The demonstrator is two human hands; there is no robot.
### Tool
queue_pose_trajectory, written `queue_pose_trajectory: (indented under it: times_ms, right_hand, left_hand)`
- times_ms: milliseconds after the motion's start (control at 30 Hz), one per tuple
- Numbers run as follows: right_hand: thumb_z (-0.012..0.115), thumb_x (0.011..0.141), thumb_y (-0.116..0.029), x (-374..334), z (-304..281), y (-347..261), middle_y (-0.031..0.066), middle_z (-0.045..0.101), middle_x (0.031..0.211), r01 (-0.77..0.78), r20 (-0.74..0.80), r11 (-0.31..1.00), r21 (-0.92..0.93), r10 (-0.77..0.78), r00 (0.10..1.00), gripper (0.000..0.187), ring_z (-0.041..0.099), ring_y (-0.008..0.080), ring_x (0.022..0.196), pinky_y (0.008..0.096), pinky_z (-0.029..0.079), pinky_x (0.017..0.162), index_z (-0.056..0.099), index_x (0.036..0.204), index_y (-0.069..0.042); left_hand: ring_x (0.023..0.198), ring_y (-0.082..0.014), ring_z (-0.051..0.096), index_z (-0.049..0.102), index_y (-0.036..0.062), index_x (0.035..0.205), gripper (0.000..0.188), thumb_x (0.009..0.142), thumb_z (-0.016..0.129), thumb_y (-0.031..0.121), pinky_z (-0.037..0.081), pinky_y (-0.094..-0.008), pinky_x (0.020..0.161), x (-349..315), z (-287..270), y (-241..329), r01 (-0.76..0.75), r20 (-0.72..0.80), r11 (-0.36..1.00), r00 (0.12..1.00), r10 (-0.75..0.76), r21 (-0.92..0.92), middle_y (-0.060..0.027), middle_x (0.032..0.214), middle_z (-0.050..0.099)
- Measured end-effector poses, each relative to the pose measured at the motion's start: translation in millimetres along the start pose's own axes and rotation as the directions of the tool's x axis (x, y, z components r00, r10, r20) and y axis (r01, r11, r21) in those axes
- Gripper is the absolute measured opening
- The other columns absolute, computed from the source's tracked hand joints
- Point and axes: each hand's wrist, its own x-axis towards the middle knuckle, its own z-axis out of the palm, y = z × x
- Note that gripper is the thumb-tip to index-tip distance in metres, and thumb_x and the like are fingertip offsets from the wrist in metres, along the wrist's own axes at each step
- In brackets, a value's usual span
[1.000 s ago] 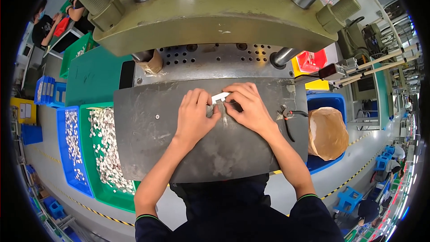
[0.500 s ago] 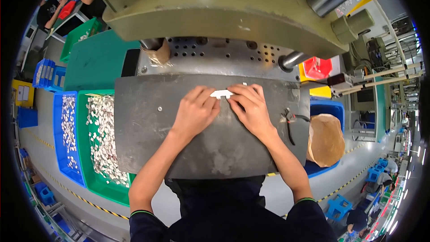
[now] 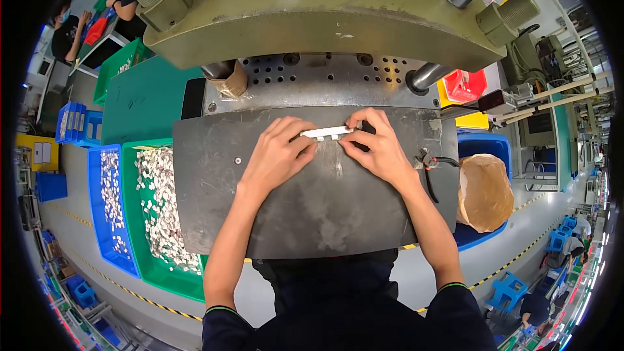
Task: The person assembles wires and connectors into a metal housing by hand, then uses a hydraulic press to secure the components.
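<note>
A narrow white strip (image 3: pixel 327 132) with small tabs along its near edge spans the gap between my hands, low over the dark grey work plate (image 3: pixel 312 221). My left hand (image 3: pixel 276 153) pinches its left end between thumb and fingers. At the other end, the thumb and forefinger of my right hand (image 3: pixel 380 153) close round the strip. My fingertips hide both of its ends. A small round metal piece (image 3: pixel 238 160) lies on the plate to the left of my left hand. Pliers with red-and-black handles (image 3: pixel 429 168) rest near the plate's right edge.
Beyond the plate stands a press, its heavy olive block (image 3: pixel 325 36) over a perforated steel bed (image 3: pixel 292 94). Left are green (image 3: pixel 133 221) and blue bins (image 3: pixel 97 188) with many small pale pieces. Right, a blue bin (image 3: pixel 481 237) holds a brown paper lining (image 3: pixel 484 192).
My right hand has moved away from the left and its fingers have spread wider. More of the white strip's length now shows, with a smooth face up. The whole view has shifted slightly.
</note>
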Motion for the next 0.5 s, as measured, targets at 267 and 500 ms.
queue_pose_trajectory:
  times_ms: [267,500]
  right_hand:
    - [0.086,0.073,-0.005,0.7,-19.8,11.7,0.0052,0.051,0.098,0.009,0.061,0.998,0.065,-0.013,0.998,0.016,0.053,0.0275,0.098,0.0402,0.046,0.087,0.074,0.082,-0.003]
    - [0.086,0.073,-0.007,-1.9,-27.7,14.9,0.0048,0.05,0.095,-0.032,0.094,0.999,0.018,0.03,0.995,0.015,0.052,0.0265,0.094,0.039,0.044,0.088,0.074,0.078,-0.002]
  left_hand:
    - [0.106,-0.0234,0.067,0.073,0.0016,0.077,0.005,0.076,0.078,0.003,0.059,-0.0396,0.085,-2.1,-29.3,-4.2,0.073,0.099,0.997,0.993,-0.068,-0.038,0.0005,0.111,0.073]
    - [0.106,-0.0232,0.067,0.075,0.0014,0.077,0.007,0.075,0.081,0.004,0.059,-0.0388,0.082,-3.3,-39.9,-7.3,0.12,0.152,0.991,0.982,-0.11,-0.059,-0.0001,0.112,0.074]
